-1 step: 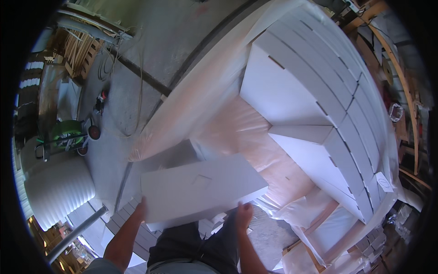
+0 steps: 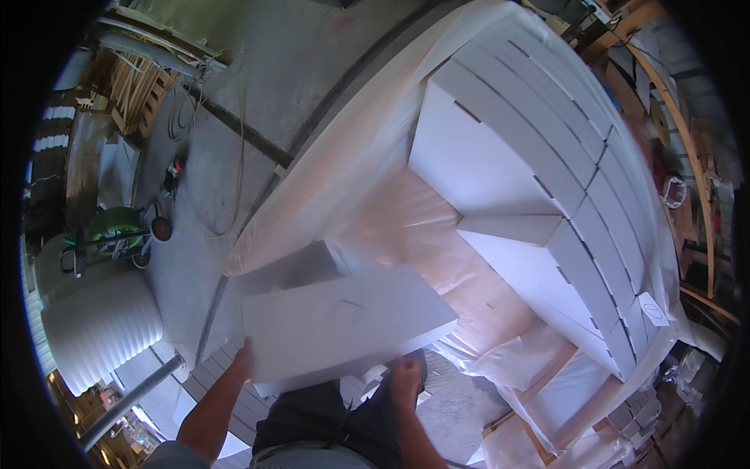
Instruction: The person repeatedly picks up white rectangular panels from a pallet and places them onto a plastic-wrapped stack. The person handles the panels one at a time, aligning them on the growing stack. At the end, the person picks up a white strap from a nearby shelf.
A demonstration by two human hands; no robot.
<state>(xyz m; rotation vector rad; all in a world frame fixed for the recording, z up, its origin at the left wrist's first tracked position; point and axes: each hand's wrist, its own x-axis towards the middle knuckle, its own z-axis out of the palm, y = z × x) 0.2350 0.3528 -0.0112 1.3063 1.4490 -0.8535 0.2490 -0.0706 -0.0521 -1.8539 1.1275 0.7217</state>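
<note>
A long white cardboard box point(image 2: 344, 324) is held flat in front of my waist, with a small slit in its top. My left hand point(image 2: 244, 361) grips its left end, the fingers partly hidden behind it. My right hand point(image 2: 406, 377) is curled at the near edge towards the right end, its fingertips hidden. Just beyond the held box, a greyish box point(image 2: 289, 273) is partly covered by it. To the right, white boxes point(image 2: 539, 148) stand packed in rows within a large plastic-lined container, whose bare lining point(image 2: 406, 211) shows pinkish.
Clear plastic sheeting point(image 2: 344, 148) drapes over the container's far-left side. A roll of white foam point(image 2: 101, 328) and a green-wheeled cart point(image 2: 117, 227) stand on the left. A metal pole point(image 2: 133, 399) is at lower left, close to a stack of flat boxes point(image 2: 223, 391).
My right hand has shifted slightly left and nearer to me along the box's near edge. The box and my left hand stay almost in place; the view has shifted slightly.
</note>
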